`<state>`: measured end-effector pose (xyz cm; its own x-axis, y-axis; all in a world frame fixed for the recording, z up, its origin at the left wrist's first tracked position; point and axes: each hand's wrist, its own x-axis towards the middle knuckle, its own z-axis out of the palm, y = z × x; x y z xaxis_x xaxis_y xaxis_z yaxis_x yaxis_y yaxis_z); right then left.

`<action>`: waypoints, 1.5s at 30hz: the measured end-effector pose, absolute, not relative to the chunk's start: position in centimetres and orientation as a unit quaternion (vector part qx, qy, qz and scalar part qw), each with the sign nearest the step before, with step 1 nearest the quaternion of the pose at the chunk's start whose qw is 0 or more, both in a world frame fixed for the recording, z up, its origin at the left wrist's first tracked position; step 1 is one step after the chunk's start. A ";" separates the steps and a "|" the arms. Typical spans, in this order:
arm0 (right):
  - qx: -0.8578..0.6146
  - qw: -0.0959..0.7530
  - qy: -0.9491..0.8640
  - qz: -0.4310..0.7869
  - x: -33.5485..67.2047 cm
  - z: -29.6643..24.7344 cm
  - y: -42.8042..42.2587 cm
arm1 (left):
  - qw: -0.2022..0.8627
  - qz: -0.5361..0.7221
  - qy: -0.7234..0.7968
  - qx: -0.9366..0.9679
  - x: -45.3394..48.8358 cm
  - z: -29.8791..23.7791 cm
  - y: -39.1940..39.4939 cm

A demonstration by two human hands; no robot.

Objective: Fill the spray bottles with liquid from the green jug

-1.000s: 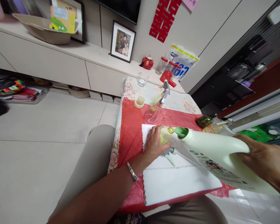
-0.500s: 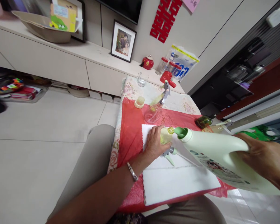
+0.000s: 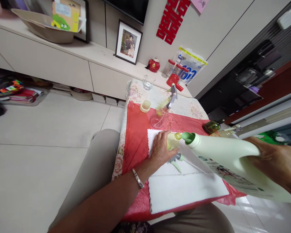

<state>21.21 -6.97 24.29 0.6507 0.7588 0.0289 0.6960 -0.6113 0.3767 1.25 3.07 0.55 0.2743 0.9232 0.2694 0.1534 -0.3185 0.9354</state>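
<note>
My left hand (image 3: 160,146) is wrapped round a clear yellowish bottle (image 3: 172,141) with a threaded, uncapped neck. My right hand (image 3: 273,158) grips the handle of a large pale green detergent jug (image 3: 223,147), tilted so that its green spout (image 3: 188,137) lies right at the bottle's mouth. I cannot make out whether liquid is flowing. Beside my left fingers, a grey and green spray trigger head (image 3: 177,158) lies on the white cloth (image 3: 184,191). Farther back stand a clear pinkish spray bottle (image 3: 159,117) and a pale cap (image 3: 145,106).
A red plastic sheet (image 3: 137,136) covers part of the flowered tablecloth (image 3: 196,110). A glass cup (image 3: 148,82) stands at the back. Dark green bottle (image 3: 211,127) lies at the right edge. Behind is a low cabinet (image 3: 106,77) with a framed photo (image 3: 129,42) and red-lidded jars (image 3: 168,68).
The jug and my right hand have shifted very slightly, with the spout still at the bottle's mouth. My left hand stays in place around the bottle.
</note>
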 end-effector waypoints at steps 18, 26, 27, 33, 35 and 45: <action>0.879 0.230 0.410 0.082 21.4 24.8 -7.0 | 0.426 0.436 0.405 0.681 1.2 0.7 3.1; 0.872 0.233 0.419 0.097 21.6 25.1 -7.1 | 0.417 0.443 0.406 0.682 1.4 0.4 3.1; 0.871 0.232 0.422 0.098 21.7 25.1 -7.1 | 0.418 0.443 0.405 0.682 1.4 0.4 3.1; 0.866 0.236 0.427 0.109 22.0 25.1 -7.2 | 0.420 0.443 0.404 0.681 1.3 0.5 3.0; 0.865 0.240 0.426 0.110 22.0 25.2 -7.1 | 0.419 0.445 0.403 0.681 1.4 0.5 3.1; 0.868 0.225 0.428 0.112 21.9 25.3 -7.0 | 0.418 0.449 0.403 0.680 1.5 0.2 3.0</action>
